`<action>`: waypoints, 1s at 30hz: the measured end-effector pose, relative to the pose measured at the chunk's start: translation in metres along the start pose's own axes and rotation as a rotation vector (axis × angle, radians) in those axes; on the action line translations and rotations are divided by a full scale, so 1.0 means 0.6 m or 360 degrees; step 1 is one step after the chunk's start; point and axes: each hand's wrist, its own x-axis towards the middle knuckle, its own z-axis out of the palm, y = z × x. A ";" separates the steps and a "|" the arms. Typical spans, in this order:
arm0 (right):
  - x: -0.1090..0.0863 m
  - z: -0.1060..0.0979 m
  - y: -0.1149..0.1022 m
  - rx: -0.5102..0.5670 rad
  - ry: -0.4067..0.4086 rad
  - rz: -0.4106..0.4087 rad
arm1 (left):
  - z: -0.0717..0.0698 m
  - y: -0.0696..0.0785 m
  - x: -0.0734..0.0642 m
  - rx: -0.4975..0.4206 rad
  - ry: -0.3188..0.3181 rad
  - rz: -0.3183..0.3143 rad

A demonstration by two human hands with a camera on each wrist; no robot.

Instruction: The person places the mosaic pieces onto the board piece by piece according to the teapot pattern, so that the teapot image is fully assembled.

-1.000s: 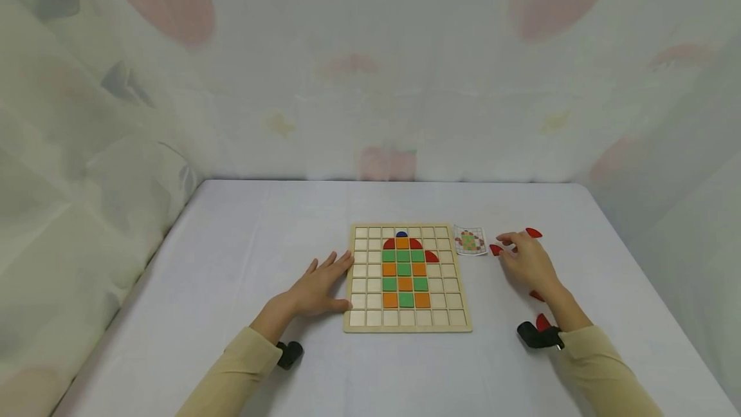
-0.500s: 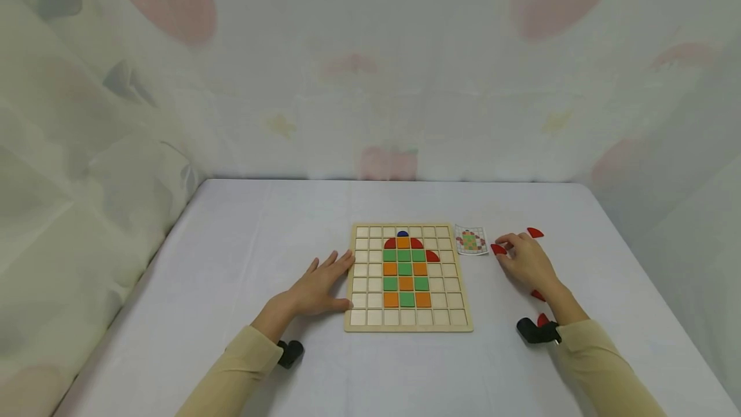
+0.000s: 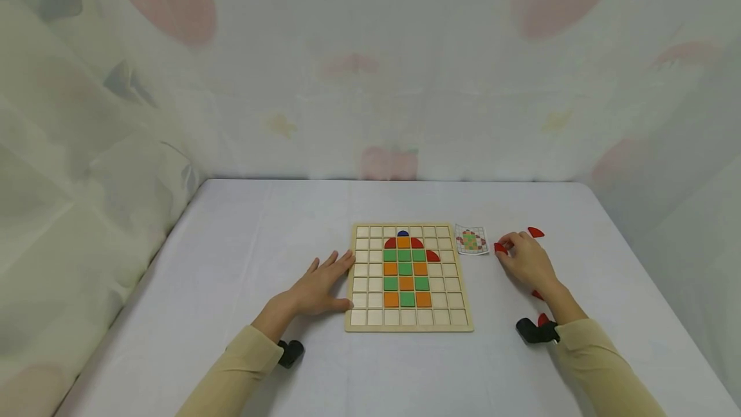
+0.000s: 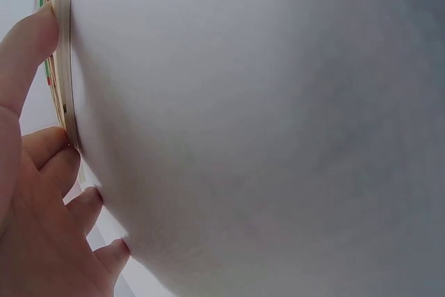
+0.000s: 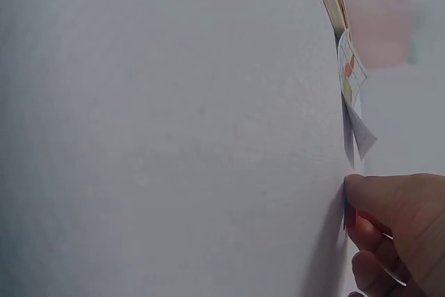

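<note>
A wooden grid board (image 3: pixel 408 329) lies flat on the table. Orange and green square tiles form a column on it, with red quarter-circle tiles near the top and a small blue half-round tile (image 3: pixel 402 233) above. My left hand (image 3: pixel 317 289) has its fingers spread, fingertips and thumb touching the board's left edge; the left wrist view shows them along the board's side (image 4: pixel 62 53). To the right, my right hand (image 3: pixel 528 261) pinches a red quarter-circle tile (image 3: pixel 500 248) between thumb and fingers. In the right wrist view that red tile (image 5: pixel 350 218) is mostly hidden by the fingers.
A small pattern card (image 3: pixel 471 240) with a curled corner lies between the board and my right hand. Loose red tiles lie around the right arm: one beyond the hand (image 3: pixel 536 232), others partly hidden by the forearm and the black wrist camera (image 3: pixel 536 331).
My right thumb and fingers have closed on the red tile, which has shifted and turned slightly. The left hand stays at the board's edge.
</note>
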 end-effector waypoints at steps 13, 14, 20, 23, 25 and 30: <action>-0.011 -0.013 -0.007 0.0064 -0.0020 0.0111 | 0.000 0.003 0.000 -0.0005 -0.0002 -0.0025; -0.012 -0.015 -0.008 0.0071 -0.0015 0.0114 | 0.000 0.003 0.000 -0.0008 -0.0001 -0.0024; -0.020 -0.020 -0.016 0.0117 -0.0016 0.0103 | 0.001 0.004 0.001 -0.0014 0.0005 -0.0026; -0.024 -0.022 -0.028 0.0148 -0.0019 0.0068 | 0.000 0.005 0.001 -0.0014 0.0008 -0.0021; -0.026 -0.022 -0.037 0.0157 -0.0021 0.0044 | -0.001 0.005 0.001 -0.0016 0.0011 -0.0015; -0.027 -0.013 -0.053 0.0171 -0.0019 -0.0004 | -0.002 0.005 0.001 -0.0015 0.0012 -0.0006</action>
